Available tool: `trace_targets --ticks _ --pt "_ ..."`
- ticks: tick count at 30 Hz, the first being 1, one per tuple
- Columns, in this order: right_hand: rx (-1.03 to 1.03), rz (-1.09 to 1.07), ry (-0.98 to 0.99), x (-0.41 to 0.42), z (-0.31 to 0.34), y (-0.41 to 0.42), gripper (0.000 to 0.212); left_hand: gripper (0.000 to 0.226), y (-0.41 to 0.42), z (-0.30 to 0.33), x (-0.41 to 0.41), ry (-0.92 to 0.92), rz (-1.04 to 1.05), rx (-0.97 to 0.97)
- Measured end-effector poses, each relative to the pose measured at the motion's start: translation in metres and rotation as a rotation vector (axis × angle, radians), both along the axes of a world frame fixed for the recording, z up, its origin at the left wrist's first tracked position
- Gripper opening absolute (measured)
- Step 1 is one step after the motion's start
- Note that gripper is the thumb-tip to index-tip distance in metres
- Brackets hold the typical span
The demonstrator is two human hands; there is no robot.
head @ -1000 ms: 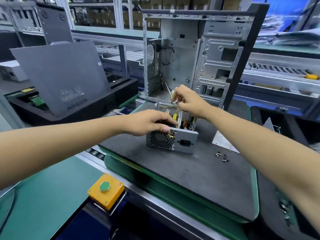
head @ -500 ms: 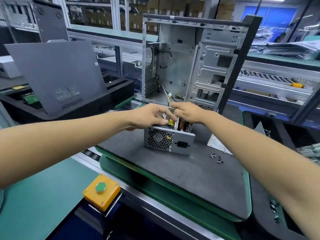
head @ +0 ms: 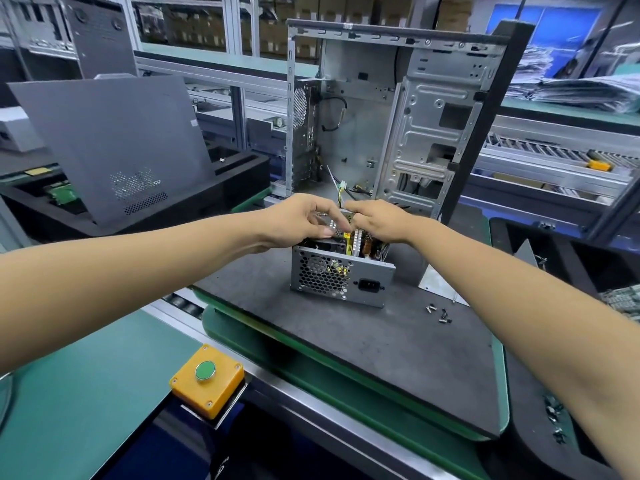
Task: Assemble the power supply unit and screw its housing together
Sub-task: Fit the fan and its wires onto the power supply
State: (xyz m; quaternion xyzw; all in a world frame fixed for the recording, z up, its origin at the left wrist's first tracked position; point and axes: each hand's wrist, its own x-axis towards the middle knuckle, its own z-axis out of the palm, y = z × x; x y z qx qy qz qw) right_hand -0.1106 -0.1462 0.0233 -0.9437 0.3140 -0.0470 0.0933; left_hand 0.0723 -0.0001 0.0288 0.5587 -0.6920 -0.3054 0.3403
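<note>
Two bare forearms enter my view from the bottom corners, both cut off by the frame edge. Nearest me, on the green table [head: 79, 386], sits a yellow button box [head: 207, 380] with a green push button on top.

Beyond it lies a dark grey work mat [head: 363, 344] on a green pallet. On the mat, right of centre, I count a small cluster of loose screws [head: 439, 312]; they are too small for me to tell the type or exact count. More small dark parts lie in the black tray at far right, blurred.

Mid-mat stands the power supply unit [head: 341, 280], its top open. Its perforated fan grille and black mains socket face toward me; its long axis runs left to right across the mat, angled slightly. Inside I see yellow components and a board, largely hidden under the hands.

The left hand [head: 301, 220] rests over the unit's open top at its left, fingers [head: 325, 232] curled down onto the internals. The right hand [head: 377, 221] is at the top right, fingers bent and pinching at something near the yellow wires [head: 341, 199]; exactly what each hand grips I cannot tell.

A flat metal plate [head: 438, 285] lies right of the unit, part hidden by my right arm.

Behind stands an open computer case [head: 429, 123], upright. A grey side panel [head: 114, 143] leans at left.
</note>
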Motion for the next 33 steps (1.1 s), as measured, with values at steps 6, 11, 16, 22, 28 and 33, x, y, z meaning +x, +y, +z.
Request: trace_targets --ticks 6,11,16,22,28,33 --pt "0.006 -0.010 0.004 0.000 0.003 0.005 0.032 0.021 -0.001 0.002 -0.008 -0.015 0.011 0.058" --pt "-0.008 0.002 0.007 0.000 0.004 0.008 0.030 0.018 0.001 0.008 -0.008 -0.065 0.018 0.048" --pt "0.000 -0.005 -0.018 0.000 0.003 0.006 0.024 0.023 0.006 0.006 -0.019 -0.109 -0.004 0.034" --pt "-0.002 0.009 -0.011 -0.001 0.002 0.005 0.027 0.025 0.001 0.010 -0.022 -0.103 0.092 0.026" --pt "0.014 0.008 -0.011 0.001 0.001 0.002 0.028 0.029 0.001 0.015 -0.018 -0.051 0.132 0.097" --pt "0.013 0.017 -0.013 0.000 0.001 0.000 0.026 0.031 -0.001 0.019 -0.017 -0.007 0.130 0.080"
